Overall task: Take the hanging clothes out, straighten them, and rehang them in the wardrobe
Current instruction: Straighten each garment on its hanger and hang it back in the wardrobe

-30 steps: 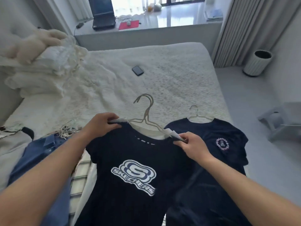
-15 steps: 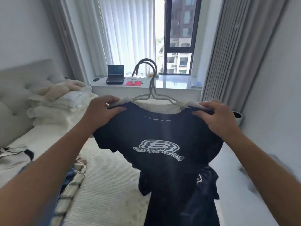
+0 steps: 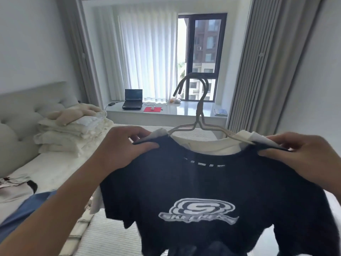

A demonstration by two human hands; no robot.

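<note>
I hold a dark navy T-shirt [image 3: 212, 182] with a white logo up in the air in front of me. It hangs on beige hangers [image 3: 200, 115], with a white garment [image 3: 212, 146] behind it at the neck. My left hand [image 3: 125, 146] grips the shirt's left shoulder. My right hand [image 3: 302, 156] grips the right shoulder. The two hooks point up, free of any rail. No wardrobe is in view.
Below lies the bed [image 3: 46, 169] with a stack of folded bedding [image 3: 72, 132] by the headboard and clothes at the lower left, among them a blue shirt [image 3: 27, 207]. A window ledge carries a laptop [image 3: 133, 99]. Grey curtains [image 3: 258, 71] hang at the right.
I have lifted the navy T-shirt off the bed and raised it to chest height. My view has tilted up from the bed to the window. Both hands keep their hold.
</note>
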